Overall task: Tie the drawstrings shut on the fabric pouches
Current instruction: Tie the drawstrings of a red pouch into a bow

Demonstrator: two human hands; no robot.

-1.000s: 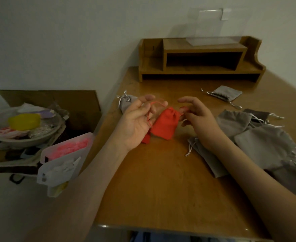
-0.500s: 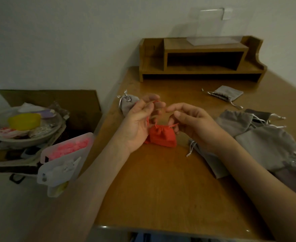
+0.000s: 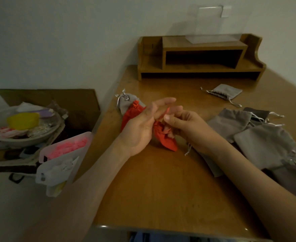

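Red pouch (image 3: 164,138) sat mid-frame over the desk (image 3: 161,189), right grip (image 3: 182,123) pinching its gathered neck, left grip (image 3: 140,126) mostly straight-fingered against it (looked light, floppy, thin cord likely slippery; best held at cord ends by the neck).

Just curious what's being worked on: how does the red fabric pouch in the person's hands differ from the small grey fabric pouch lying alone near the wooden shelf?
The red fabric pouch is crumpled and tilted, the right hand pinching at its neck; the small grey fabric pouch lies flat, untouched. Red has red cord; grey has silver strings trailing loose. Both are small drawstring pouches.
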